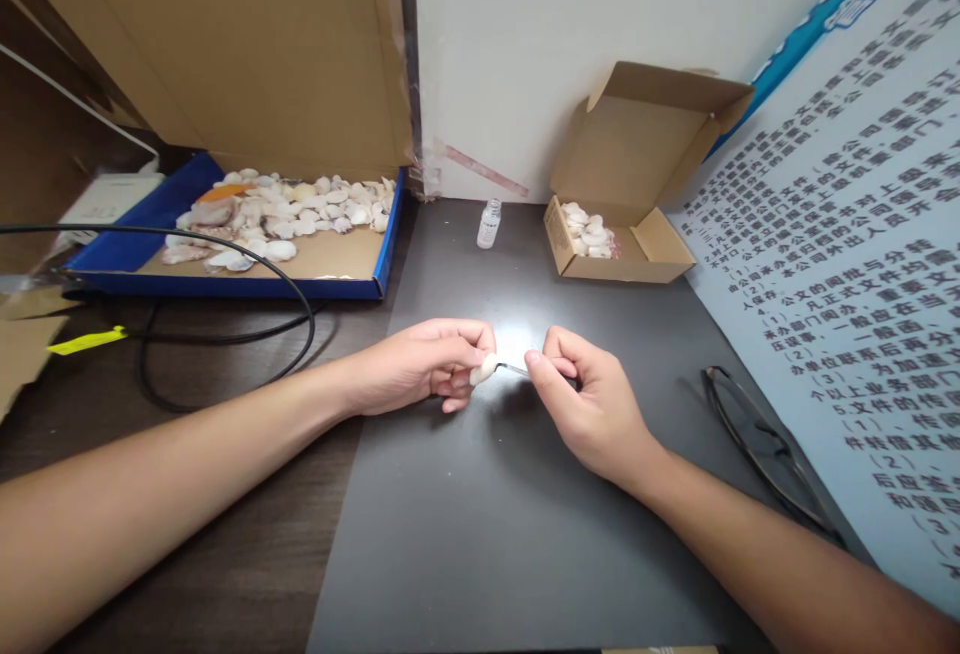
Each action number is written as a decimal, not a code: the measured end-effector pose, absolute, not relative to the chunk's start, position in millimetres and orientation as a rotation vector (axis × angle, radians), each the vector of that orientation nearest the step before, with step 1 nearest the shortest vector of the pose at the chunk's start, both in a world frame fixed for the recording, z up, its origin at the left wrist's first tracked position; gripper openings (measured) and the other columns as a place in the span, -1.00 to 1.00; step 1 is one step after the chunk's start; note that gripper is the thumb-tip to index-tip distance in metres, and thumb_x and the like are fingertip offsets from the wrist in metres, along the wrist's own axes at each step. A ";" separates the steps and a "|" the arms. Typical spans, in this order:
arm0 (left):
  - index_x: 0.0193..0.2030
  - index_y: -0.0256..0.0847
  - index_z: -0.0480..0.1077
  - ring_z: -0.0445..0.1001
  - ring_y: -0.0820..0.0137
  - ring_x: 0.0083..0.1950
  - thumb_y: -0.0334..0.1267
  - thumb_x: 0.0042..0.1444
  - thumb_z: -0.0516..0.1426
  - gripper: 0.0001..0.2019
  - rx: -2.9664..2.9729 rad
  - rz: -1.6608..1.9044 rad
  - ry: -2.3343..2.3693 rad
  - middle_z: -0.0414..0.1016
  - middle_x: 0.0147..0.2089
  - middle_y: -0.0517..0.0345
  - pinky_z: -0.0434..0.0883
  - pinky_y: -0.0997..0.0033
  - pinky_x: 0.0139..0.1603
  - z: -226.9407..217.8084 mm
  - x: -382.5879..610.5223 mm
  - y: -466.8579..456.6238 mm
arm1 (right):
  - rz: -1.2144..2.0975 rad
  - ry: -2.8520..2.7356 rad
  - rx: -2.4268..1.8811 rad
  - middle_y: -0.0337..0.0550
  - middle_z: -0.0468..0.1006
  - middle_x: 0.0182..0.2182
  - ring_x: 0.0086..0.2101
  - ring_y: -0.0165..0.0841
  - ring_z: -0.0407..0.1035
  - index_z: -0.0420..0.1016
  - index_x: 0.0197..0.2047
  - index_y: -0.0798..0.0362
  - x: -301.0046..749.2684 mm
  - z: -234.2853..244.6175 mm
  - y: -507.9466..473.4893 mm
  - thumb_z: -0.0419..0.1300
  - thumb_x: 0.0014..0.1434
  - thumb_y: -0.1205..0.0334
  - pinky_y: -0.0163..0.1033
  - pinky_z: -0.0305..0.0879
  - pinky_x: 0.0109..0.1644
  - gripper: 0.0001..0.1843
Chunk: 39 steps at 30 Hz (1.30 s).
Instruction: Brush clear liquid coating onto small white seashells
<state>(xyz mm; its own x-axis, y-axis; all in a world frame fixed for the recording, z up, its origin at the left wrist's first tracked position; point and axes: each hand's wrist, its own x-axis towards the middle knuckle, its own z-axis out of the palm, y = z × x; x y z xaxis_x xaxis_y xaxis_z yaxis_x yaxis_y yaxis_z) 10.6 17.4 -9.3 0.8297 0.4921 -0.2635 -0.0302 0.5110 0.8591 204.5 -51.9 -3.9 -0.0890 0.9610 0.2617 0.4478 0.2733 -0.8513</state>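
Observation:
Pinched between the fingertips of my left hand (442, 359) is a small white seashell (483, 371). My right hand (589, 399) is closed around a thin applicator brush (514, 369) with a slim pale stem and a dark tip. That tip meets the shell's edge or lies right beside it; I cannot tell which. The brush's handle is mostly hidden in my fingers. Beyond my hands stands a small clear bottle (489, 226) with a printed label and no cap on it.
At the back left, a blue-edged cardboard box (322, 287) holds many shells (300, 209). A small brown box (630, 267) at the back right has several shells (589, 229) inside. A black cable (300, 339) loops at left. Glasses (772, 454) lie at right beside a printed board (847, 234).

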 end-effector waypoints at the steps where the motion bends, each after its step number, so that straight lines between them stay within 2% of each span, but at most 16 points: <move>1: -0.40 -0.27 0.29 0.15 0.59 -0.53 -0.28 0.13 0.14 -0.85 0.997 0.331 0.521 0.14 -0.53 0.29 0.26 0.56 -0.48 -9.4 10.3 17.4 | 0.758 -1.673 -1.316 -0.38 0.00 -0.59 -0.55 -0.49 -0.07 -0.08 -0.51 -0.03 204.9 -4.0 -51.7 0.08 0.26 0.26 -0.31 -0.07 -0.48 -0.60; 7: -0.40 -0.26 0.26 0.13 0.59 -0.54 -0.26 0.11 0.14 -0.84 1.024 0.325 0.527 0.13 -0.54 0.30 0.24 0.56 -0.49 -7.9 10.3 16.1 | 0.923 -1.570 -1.199 -0.41 0.04 -0.62 -0.58 -0.49 -0.03 -0.06 -0.48 -0.04 207.0 -11.9 -55.7 0.08 0.32 0.16 -0.31 -0.02 -0.48 -0.60; 13: -0.40 -0.24 0.22 0.11 0.59 -0.54 -0.26 0.11 0.13 -0.84 1.026 0.327 0.541 0.12 -0.55 0.31 0.24 0.54 -0.48 -6.6 11.4 15.3 | 0.824 -1.628 -1.307 -0.38 0.06 -0.61 -0.56 -0.49 -0.06 -0.06 -0.50 -0.03 206.2 -6.9 -53.6 0.07 0.29 0.20 -0.31 -0.05 -0.48 -0.60; 23: -0.40 -0.25 0.23 0.11 0.60 -0.55 -0.26 0.10 0.14 -0.83 1.028 0.329 0.541 0.12 -0.56 0.31 0.25 0.55 -0.48 -7.0 11.5 15.4 | 0.905 -1.626 -1.255 -0.38 0.09 -0.62 -0.57 -0.49 -0.03 -0.04 -0.50 -0.03 206.2 -9.3 -54.1 0.07 0.32 0.17 -0.30 -0.03 -0.48 -0.59; 39: -0.41 -0.26 0.25 0.11 0.59 -0.55 -0.25 0.10 0.14 -0.84 1.031 0.330 0.544 0.13 -0.56 0.30 0.24 0.54 -0.48 -6.5 12.1 15.1 | 0.857 -1.583 -1.255 -0.39 0.03 -0.62 -0.57 -0.49 -0.05 -0.07 -0.50 -0.03 205.3 -5.6 -54.7 0.08 0.29 0.17 -0.31 -0.03 -0.49 -0.58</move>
<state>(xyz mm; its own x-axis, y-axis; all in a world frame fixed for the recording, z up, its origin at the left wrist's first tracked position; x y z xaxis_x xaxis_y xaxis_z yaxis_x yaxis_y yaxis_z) 12.1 15.1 -6.5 0.8213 0.5026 -0.2699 -0.0070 0.4820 0.8762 205.3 -54.7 -5.6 -0.0661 0.9705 0.2317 0.3363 0.2403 -0.9106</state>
